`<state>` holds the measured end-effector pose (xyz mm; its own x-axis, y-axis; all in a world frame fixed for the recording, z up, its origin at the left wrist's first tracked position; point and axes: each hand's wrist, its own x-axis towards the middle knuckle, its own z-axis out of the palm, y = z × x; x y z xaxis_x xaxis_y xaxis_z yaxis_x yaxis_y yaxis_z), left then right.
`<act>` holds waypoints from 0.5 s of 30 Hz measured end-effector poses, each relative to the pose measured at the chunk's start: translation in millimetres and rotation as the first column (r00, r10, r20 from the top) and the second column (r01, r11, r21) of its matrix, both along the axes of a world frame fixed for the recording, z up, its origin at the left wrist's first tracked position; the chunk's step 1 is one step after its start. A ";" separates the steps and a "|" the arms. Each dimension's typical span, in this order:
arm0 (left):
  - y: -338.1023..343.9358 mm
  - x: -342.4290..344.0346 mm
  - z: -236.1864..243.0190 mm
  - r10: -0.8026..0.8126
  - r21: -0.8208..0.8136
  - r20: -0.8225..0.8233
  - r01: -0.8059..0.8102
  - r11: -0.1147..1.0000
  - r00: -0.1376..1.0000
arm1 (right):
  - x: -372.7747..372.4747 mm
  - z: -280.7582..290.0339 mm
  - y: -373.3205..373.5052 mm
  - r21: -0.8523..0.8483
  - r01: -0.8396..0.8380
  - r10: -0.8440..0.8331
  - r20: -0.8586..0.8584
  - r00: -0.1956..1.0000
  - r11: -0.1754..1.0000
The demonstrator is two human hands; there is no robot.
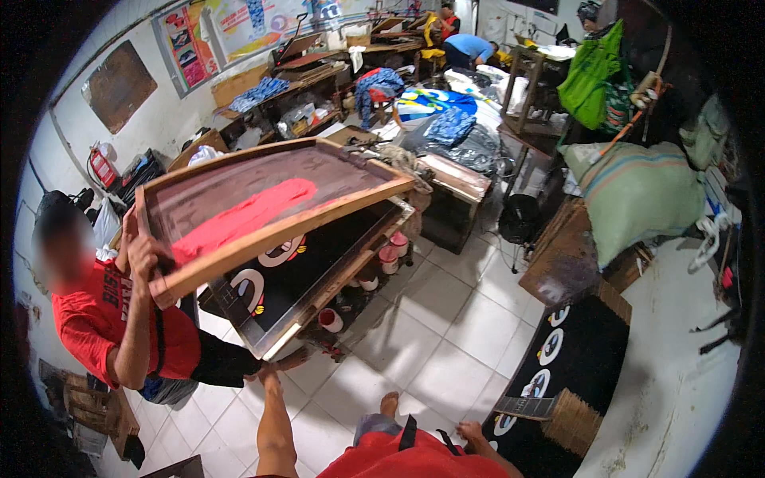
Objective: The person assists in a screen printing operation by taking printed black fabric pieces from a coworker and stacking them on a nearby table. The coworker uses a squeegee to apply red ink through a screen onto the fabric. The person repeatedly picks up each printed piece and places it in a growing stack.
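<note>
My left hand (270, 372) reaches forward to the near corner of a low printing table (279, 341); its fingers are too small to make out against the edge. Beside my waist, my right hand (468, 431) hangs low, with its fingers partly hidden and nothing visible in it. Black fabric (307, 263) with white, cartoon-like round prints lies on the table. Above it, a wooden screen-printing frame (239, 248) is tilted up, with a smear of red ink (255, 213) across its mesh. A co-worker's hand (143, 253) grips the frame's left end.
Ink-stained cups (331, 320) stand along the table's right side. At right, more printed black fabric (590, 358) lies on a long board near a stuffed green sack (637, 195). Plastic-wrapped bundles (454, 147) and cluttered benches fill the back, where other people bend over work.
</note>
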<state>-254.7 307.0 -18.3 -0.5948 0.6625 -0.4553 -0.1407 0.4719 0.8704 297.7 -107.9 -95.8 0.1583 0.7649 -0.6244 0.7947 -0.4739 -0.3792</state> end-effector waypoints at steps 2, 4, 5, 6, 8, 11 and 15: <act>47.1 -14.3 13.7 0.049 0.032 0.058 -0.051 0.998 0.997 | -10.1 22.1 91.1 -0.033 0.436 -0.424 -0.309 0.851 0.899; 81.2 -15.3 25.1 0.153 0.008 0.055 -0.153 0.988 0.987 | -27.4 56.9 188.3 -0.068 0.567 -0.521 -0.497 0.694 0.821; 82.6 -15.2 30.6 0.223 -0.004 0.116 -0.224 0.975 0.968 | -41.1 74.5 242.7 -0.163 0.568 -0.548 -0.566 0.616 0.807; 81.6 -17.7 39.1 0.286 -0.041 0.170 -0.283 0.958 0.943 | -58.5 93.2 294.1 -0.004 0.529 -0.418 -0.619 0.665 0.848; 69.9 -24.0 57.8 0.093 0.104 -0.045 -0.088 0.991 0.995 | -87.3 130.5 378.4 -0.054 0.441 -0.342 -0.716 0.609 0.896; 62.5 -31.3 95.0 -0.019 0.039 0.195 0.012 0.999 0.981 | -137.2 170.4 477.3 -0.264 0.490 -0.443 -0.847 0.294 0.831; 38.9 -4.3 150.7 -0.052 0.044 0.178 0.045 0.998 0.983 | -183.3 181.5 555.3 -0.376 0.507 -0.263 -0.923 -0.281 0.776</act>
